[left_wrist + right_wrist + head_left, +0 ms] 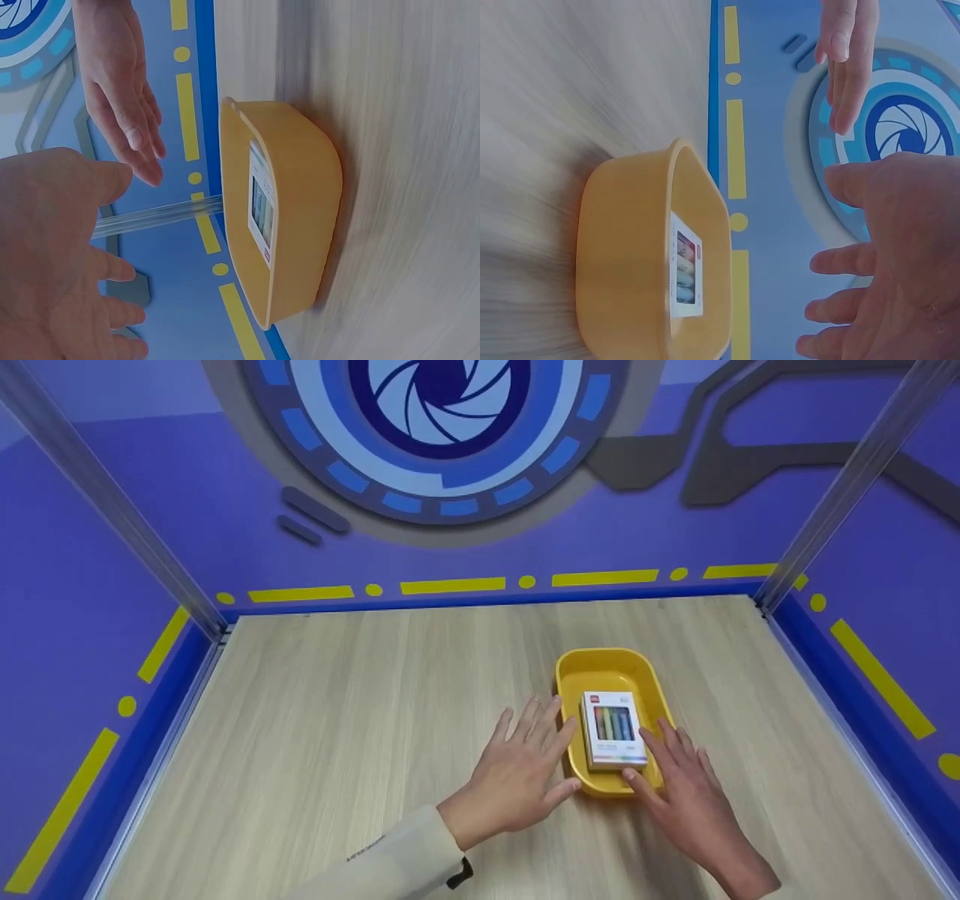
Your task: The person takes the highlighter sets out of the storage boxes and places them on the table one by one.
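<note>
A yellow plastic basket (600,660) with rounded corners stands on the table, right of its middle. Inside lies a white box of crayons (616,751), its window showing several coloured sticks. My left hand (517,772) hovers at the left of the basket, fingers spread and straight. On the other side my right hand (690,795) is held over the basket's right rim, fingers loosely extended. Both wrist views show the left palm (52,255) and the right palm (907,255) raised above the basket, apart from it and holding nothing.
The light wood table (360,697) is bounded by a blue back wall (450,562) and side walls with yellow dashes. Clear corner posts (847,487) rise at both back corners.
</note>
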Action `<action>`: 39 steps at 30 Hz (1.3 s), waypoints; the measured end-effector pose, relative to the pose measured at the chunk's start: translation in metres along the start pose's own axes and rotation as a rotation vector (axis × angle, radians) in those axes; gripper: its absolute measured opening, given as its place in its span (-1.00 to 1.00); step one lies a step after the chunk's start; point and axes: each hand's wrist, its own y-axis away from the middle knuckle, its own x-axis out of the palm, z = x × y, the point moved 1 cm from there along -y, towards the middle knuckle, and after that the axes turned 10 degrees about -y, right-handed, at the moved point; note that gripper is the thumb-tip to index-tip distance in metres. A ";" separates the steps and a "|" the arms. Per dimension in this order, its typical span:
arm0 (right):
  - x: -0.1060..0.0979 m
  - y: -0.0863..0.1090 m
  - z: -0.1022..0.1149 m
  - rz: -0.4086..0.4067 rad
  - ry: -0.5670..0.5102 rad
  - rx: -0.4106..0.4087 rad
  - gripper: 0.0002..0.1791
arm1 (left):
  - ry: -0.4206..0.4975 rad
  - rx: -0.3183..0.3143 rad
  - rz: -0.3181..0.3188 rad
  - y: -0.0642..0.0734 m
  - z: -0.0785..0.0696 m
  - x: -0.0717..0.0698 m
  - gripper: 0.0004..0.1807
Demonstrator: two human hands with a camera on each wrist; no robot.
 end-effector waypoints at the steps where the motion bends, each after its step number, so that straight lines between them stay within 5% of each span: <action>1: 0.000 0.000 0.000 -0.003 0.001 -0.006 0.03 | -0.003 0.000 -0.002 0.000 0.000 0.000 -0.19; 7: -0.001 0.003 -0.002 -0.026 0.012 -0.049 0.00 | -0.011 -0.004 -0.012 -0.002 -0.003 0.001 -0.20; 39: 0.001 -0.001 -0.007 -0.013 -0.016 0.021 0.06 | -0.009 -0.013 0.015 -0.013 -0.008 0.005 -0.19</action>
